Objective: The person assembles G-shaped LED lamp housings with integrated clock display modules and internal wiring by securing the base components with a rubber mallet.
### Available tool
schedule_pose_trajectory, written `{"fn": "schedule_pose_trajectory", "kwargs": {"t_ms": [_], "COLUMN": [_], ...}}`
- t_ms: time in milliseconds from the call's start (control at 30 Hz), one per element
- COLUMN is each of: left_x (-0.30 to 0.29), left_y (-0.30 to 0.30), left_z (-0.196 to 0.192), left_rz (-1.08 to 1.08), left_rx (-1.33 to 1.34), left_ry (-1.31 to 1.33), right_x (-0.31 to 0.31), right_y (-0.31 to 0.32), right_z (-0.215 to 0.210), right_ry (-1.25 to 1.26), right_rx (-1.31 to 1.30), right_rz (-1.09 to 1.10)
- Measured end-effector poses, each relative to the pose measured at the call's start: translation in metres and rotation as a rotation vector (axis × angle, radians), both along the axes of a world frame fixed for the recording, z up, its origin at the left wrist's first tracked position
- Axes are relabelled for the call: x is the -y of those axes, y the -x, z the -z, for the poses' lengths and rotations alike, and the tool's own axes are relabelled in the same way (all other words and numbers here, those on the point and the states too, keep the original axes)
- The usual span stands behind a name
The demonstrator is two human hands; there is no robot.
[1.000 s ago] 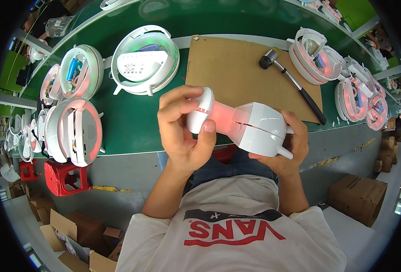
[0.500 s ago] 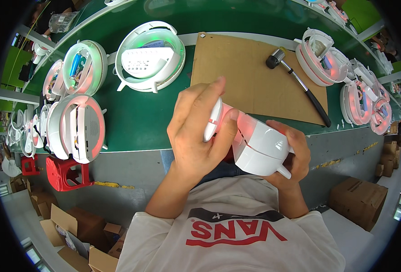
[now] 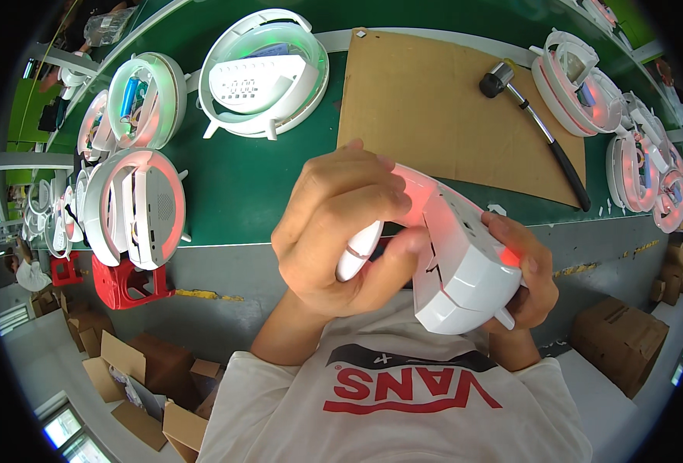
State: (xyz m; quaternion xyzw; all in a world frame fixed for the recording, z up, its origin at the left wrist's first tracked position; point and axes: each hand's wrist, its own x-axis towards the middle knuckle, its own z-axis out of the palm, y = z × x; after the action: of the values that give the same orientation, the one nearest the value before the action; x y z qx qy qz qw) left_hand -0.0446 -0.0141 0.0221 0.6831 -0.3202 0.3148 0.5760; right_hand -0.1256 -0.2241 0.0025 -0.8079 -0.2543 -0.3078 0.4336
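Note:
Both hands hold a white plastic clock lamp (image 3: 468, 278) with small feet, raised in front of my chest at the bench's near edge. Red light glows along its ring. My left hand (image 3: 330, 235) curls round the left side of the ring, its thumb bent toward the opening. Fingers of my right hand (image 3: 534, 274) wrap the right end of the housing beside a small foot. Part of the ring lies hidden behind my left fingers. Between ring and housing there is a dark slit.
Ahead lies a cardboard sheet (image 3: 434, 116) bearing a mallet (image 3: 538, 123) with a black handle. A green-lit clock lamp (image 3: 264, 77) stands left of it. More lamps line the green bench (image 3: 241, 201) on both sides. A red stool (image 3: 129, 284) and cardboard boxes (image 3: 623, 336) are on the floor.
The clock lamp has turned, showing more of its flat panel, and sits slightly lower and to the right. My left fingers have curled further round the ring. The whole view has shifted a little.

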Motion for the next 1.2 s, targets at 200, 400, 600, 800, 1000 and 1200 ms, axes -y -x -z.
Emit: {"fn": "schedule_pose_trajectory", "kwargs": {"t_ms": [200, 400, 600, 800, 1000, 1200], "left_x": [0.010, 0.017, 0.023, 0.080, 0.102, 0.053], "left_y": [-0.001, -0.014, -0.047, -0.109, -0.140, -0.067], "left_z": [0.004, -0.012, -0.034, -0.059, -0.026, -0.030], "left_rz": [-0.110, -0.134, -0.229, 0.013, 0.385, 0.073], "left_rx": [0.009, -0.124, -0.189, -0.067, 0.089, -0.150], "left_ry": [0.029, 0.002, -0.490, -1.172, -1.213, -0.843], "right_x": [-0.008, -0.032, -0.025, -0.011, -0.004, 0.011], "right_y": [0.005, 0.003, -0.005, -0.019, -0.041, -0.036], "right_z": [-0.001, 0.016, 0.001, -0.003, 0.000, -0.003], "right_ry": [0.114, -0.239, -0.372, -0.734, -0.467, -0.075], "right_rx": [-0.049, -0.095, -0.353, -0.833, -0.765, -0.935], "right_rz": [0.038, 0.132, 0.093, 0.092, 0.068, 0.237]}}
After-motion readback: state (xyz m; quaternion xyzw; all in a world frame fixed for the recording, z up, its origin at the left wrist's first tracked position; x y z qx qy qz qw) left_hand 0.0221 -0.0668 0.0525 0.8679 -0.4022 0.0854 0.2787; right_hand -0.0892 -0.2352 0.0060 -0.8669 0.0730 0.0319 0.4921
